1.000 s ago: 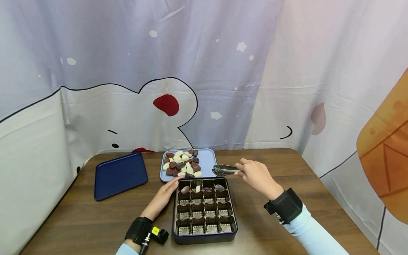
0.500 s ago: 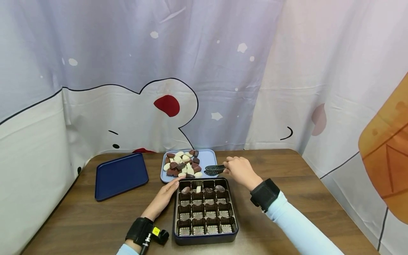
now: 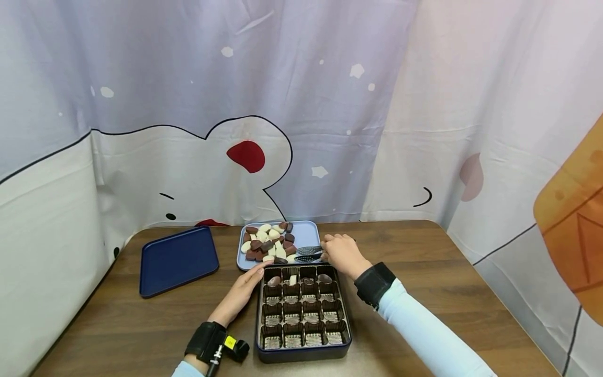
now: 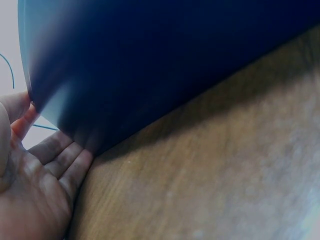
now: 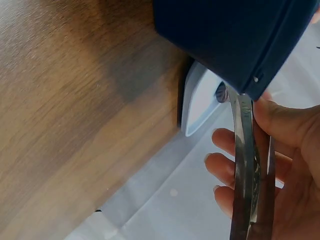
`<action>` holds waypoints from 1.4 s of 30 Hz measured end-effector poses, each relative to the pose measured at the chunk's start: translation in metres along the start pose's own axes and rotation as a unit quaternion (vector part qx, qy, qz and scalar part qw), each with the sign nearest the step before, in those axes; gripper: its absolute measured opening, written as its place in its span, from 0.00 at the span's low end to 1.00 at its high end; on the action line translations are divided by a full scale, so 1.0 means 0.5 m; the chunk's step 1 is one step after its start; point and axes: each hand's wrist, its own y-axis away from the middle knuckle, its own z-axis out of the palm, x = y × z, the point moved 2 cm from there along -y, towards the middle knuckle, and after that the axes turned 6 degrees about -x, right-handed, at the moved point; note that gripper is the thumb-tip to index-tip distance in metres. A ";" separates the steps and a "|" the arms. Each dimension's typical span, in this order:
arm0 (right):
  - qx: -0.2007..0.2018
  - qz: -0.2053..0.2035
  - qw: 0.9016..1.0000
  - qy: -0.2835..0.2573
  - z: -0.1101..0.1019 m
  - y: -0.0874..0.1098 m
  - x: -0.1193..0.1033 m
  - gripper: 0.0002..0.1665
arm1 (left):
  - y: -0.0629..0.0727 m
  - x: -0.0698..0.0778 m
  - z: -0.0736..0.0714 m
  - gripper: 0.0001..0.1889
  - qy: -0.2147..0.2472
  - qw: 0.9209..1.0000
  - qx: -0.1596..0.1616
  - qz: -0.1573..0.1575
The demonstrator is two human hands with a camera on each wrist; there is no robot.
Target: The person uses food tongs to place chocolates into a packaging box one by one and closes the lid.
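Note:
My right hand grips metal tongs, whose perforated ends stand apart over the right front part of a light blue tray. On that tray lies a heap of white, brown and dark chocolates, close to the tips. In front stands a dark blue box with a brown divided insert. Its back row bears several pieces, among them a dark chocolate; the other rows show bare compartments. My left hand rests along the box's back left corner; in the left wrist view its extended fingers touch the side wall.
A dark blue tray lies at the left on the wooden table. Behind the table hangs a printed curtain. The box stands directly before the light blue tray.
My right hand has moved left with the tongs, from beside the light blue tray to over its right front part by the chocolates. The left hand and box keep their places.

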 end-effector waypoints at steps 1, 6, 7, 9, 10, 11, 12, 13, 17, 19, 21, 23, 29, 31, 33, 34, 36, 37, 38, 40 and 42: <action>0.001 -0.002 1.000 -0.001 0.000 -0.002 -0.002 0.04 | 0.000 -0.001 0.000 0.25 0.001 1.000 0.000 -0.001; -0.010 -0.009 1.000 -0.002 0.006 -0.008 -0.010 0.04 | -0.003 -0.003 0.000 0.25 0.002 1.000 -0.002 0.001; -0.013 -0.009 1.000 -0.003 0.007 -0.010 -0.011 0.04 | -0.003 -0.003 -0.001 0.25 0.004 1.000 -0.001 0.001; -0.016 -0.011 1.000 -0.004 0.010 -0.012 -0.013 0.05 | -0.003 -0.003 -0.001 0.25 0.004 1.000 0.001 0.001; -0.016 -0.012 1.000 -0.004 0.011 -0.014 -0.014 0.06 | -0.003 -0.003 -0.002 0.25 0.004 1.000 0.002 0.000; -0.015 -0.013 1.000 -0.004 0.013 -0.016 -0.014 0.07 | -0.003 -0.004 -0.002 0.25 0.004 1.000 0.003 -0.001; -0.014 -0.013 1.000 -0.003 0.015 -0.017 -0.015 0.09 | -0.003 -0.004 -0.002 0.25 0.003 1.000 0.004 -0.002; -0.015 -0.013 1.000 -0.003 0.017 -0.018 -0.016 0.10 | -0.003 -0.004 -0.002 0.25 0.005 1.000 0.006 -0.003; -0.017 -0.011 1.000 0.001 0.023 -0.022 -0.018 0.10 | -0.003 -0.006 -0.003 0.25 0.003 1.000 0.007 -0.002; -0.018 -0.011 1.000 0.002 0.025 -0.024 -0.019 0.09 | -0.003 -0.006 -0.003 0.25 0.005 1.000 0.007 -0.002; -0.015 -0.011 1.000 0.007 0.026 -0.024 -0.021 0.07 | -0.004 -0.007 -0.003 0.25 0.007 1.000 0.007 -0.003; -0.005 -0.011 1.000 0.019 0.028 -0.023 -0.022 0.06 | -0.004 -0.007 -0.002 0.25 0.006 1.000 0.007 -0.004; 0.020 -0.012 0.999 0.042 0.033 -0.019 -0.023 0.06 | -0.003 -0.005 0.000 0.26 0.002 1.000 0.006 -0.003; 0.020 -0.010 0.999 0.041 0.033 -0.017 -0.022 0.07 | -0.003 -0.005 0.001 0.26 0.000 1.000 0.004 -0.001; 0.022 -0.008 0.999 0.038 0.031 -0.016 -0.019 0.08 | -0.002 -0.006 0.001 0.26 -0.001 1.000 0.002 0.000; 0.025 -0.007 0.999 0.035 0.029 -0.015 -0.018 0.08 | -0.002 -0.006 0.001 0.26 0.000 1.000 0.003 0.001; 0.035 -0.005 0.999 0.030 0.022 -0.013 -0.016 0.10 | -0.002 -0.005 0.001 0.26 0.001 1.000 0.005 0.002; 0.039 -0.005 0.999 0.029 0.018 -0.013 -0.014 0.09 | -0.002 -0.005 0.001 0.25 0.003 1.000 0.006 0.002; 0.045 -0.005 0.999 0.025 0.014 -0.012 -0.013 0.09 | -0.002 -0.005 0.001 0.25 0.001 1.000 0.007 0.002; 0.055 -0.006 0.998 0.019 0.003 -0.011 -0.013 0.09 | -0.003 -0.004 0.001 0.25 0.002 1.000 0.009 0.001; 0.062 -0.007 0.998 0.016 -0.009 -0.010 -0.014 0.09 | -0.004 -0.005 0.000 0.25 0.005 1.000 0.010 -0.001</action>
